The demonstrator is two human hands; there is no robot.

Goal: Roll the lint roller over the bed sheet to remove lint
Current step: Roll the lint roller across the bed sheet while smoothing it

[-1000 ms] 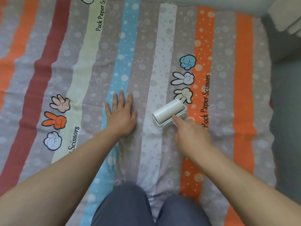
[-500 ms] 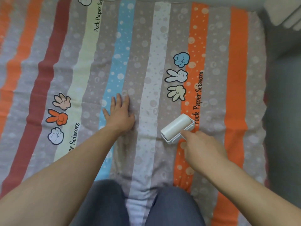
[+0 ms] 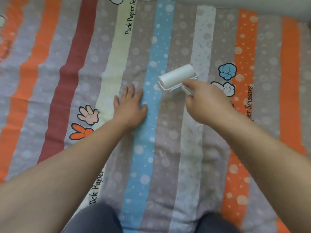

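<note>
Lint roller (image 3: 176,75) sits with its white drum down on the bed sheet (image 3: 168,148), a little past the middle toward the far edge. The drum lies at a slant, reaching from the blue stripe's right border across the grey stripe to the whitish one. Behind it, the right hand (image 3: 208,105) grips the roller's white handle, fingers curled round it and the forefinger stretched forward along the frame toward the drum. To the left, near the drum but not touching it, the left hand (image 3: 130,110) lies palm down on the sheet, fingers straight and slightly spread, mostly on the grey stripe with its thumb side reaching the blue. A printed blue fist (image 3: 227,71) shows just right of the roller, and a printed pink open hand (image 3: 89,114) lies left of the left hand. Dark trousered knees (image 3: 94,219) rest at the sheet's near edge.
</note>
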